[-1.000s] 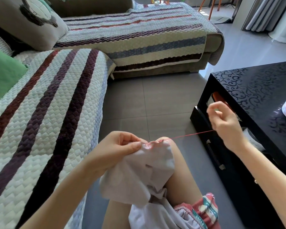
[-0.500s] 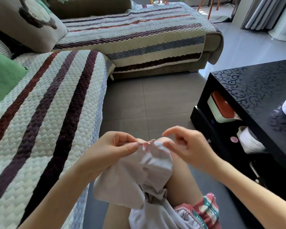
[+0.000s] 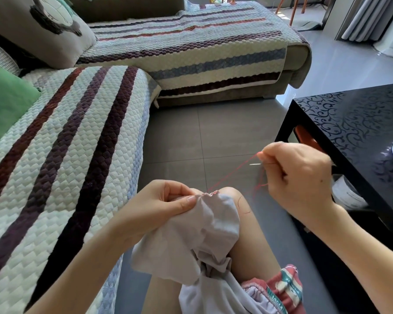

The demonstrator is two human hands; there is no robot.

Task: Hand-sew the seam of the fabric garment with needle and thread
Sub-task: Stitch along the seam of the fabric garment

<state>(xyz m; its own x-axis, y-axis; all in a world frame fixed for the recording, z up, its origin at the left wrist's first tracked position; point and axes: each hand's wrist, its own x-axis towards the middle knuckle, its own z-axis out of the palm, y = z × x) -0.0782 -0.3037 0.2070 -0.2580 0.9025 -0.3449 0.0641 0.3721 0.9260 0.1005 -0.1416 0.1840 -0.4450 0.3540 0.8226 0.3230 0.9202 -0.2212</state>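
A pale lilac fabric garment [image 3: 200,236] drapes over my knee, its gathered seam [image 3: 210,194] at the top stitched with red thread. My left hand [image 3: 159,205] pinches the fabric just left of the seam. My right hand [image 3: 297,175] is raised to the right of the knee and pinches a thin silver needle [image 3: 255,164], whose tip points left. Red thread [image 3: 234,175] runs slack from the seam up to the right hand's fingers, and a loop of it hangs below that hand.
A striped quilted sofa [image 3: 66,155] lies to my left with a green cushion [image 3: 7,98]. A black patterned coffee table [image 3: 354,123] stands close on the right, with items on its lower shelf. Grey tiled floor [image 3: 213,132] lies ahead.
My right hand went from pulling the thread taut at the right, down to the seam, and has now lifted up and right again with the needle. The left hand kept its pinch.
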